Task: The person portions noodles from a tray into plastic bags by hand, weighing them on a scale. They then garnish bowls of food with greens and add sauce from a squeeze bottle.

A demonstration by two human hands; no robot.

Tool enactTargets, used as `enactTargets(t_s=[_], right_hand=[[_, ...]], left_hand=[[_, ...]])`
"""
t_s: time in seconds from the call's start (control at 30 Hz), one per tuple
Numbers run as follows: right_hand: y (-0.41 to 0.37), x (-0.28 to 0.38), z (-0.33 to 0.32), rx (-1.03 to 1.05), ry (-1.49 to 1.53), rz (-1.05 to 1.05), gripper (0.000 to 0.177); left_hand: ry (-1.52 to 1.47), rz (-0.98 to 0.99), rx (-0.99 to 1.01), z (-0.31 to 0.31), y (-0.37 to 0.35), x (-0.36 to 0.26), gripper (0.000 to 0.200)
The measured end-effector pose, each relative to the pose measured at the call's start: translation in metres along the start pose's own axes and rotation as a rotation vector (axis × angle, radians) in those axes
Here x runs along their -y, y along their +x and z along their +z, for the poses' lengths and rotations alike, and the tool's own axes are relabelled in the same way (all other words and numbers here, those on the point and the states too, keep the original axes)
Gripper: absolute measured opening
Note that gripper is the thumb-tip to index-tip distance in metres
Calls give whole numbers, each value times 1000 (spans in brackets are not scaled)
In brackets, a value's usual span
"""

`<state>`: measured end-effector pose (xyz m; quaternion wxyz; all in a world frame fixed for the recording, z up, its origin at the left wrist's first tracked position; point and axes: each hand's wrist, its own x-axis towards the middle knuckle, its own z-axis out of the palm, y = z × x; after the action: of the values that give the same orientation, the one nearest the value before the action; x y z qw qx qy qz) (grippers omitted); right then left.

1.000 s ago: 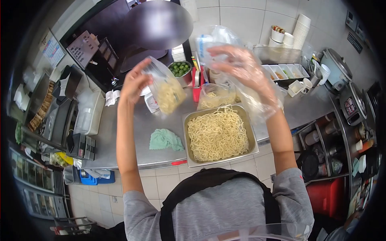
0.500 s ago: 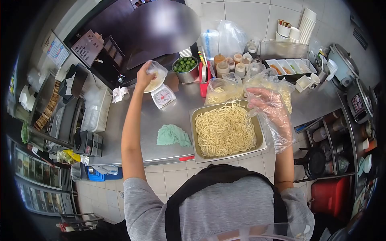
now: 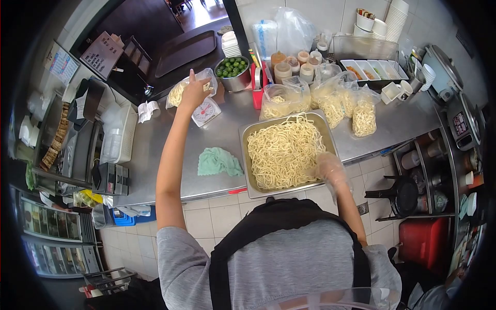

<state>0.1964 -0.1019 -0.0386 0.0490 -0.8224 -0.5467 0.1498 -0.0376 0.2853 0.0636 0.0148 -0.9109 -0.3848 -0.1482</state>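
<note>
Noodles filling steel pan (image 3: 244,155) on metal counter (image 3: 147,178), left hand (image 3: 192,96) gripping noodle bag (image 3: 177,94) at scale (image 3: 206,112), gloved right hand (image 3: 330,170) at pan's edge, its grasp unclear, tiled floor (image 3: 201,225) below.

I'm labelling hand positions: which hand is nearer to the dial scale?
Left: the left hand is just beside the dial scale, at a noodle bag; the right hand is farther off, at the metal tray.
</note>
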Motion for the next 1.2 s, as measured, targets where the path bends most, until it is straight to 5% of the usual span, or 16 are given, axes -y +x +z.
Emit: enactTargets(t_s=[0.1, 0.2, 0.4, 0.53, 0.57, 0.67, 0.73, 0.83, 1.03, 1.2], right_hand=[[-9, 11, 17, 51, 12, 88, 27], [3, -14, 89, -486, 10, -123, 24], [-8, -2, 12, -317, 210, -10, 16], [1, -18, -10, -503, 376, -328, 24], [3, -18, -21, -488, 461, -367, 23], [4, -8, -81, -294, 643, -424, 23], [-9, 12, -124, -150, 1175, -368, 24], [-20, 38, -162, -270, 1426, -398, 27], [7, 60, -246, -211, 1250, -907, 29], [15, 85, -289, -266, 1161, -1062, 29]], left_hand=[[17, -14, 6, 3, 0, 1, 48], [9, -42, -68, 8, -1, 1, 50], [-291, -58, -458, 35, 9, 59, 57], [-281, -189, -459, -24, 1, 52, 60], [-556, -178, -458, -27, 1, 60, 57], [-1166, -303, -352, -72, -21, 20, 55], [-1317, -280, -253, -89, -38, 7, 54], [-1551, -153, -132, -106, -68, -38, 55], [-1586, -130, 194, -94, -110, -108, 61], [-1653, -129, 346, -71, -128, -133, 68]])
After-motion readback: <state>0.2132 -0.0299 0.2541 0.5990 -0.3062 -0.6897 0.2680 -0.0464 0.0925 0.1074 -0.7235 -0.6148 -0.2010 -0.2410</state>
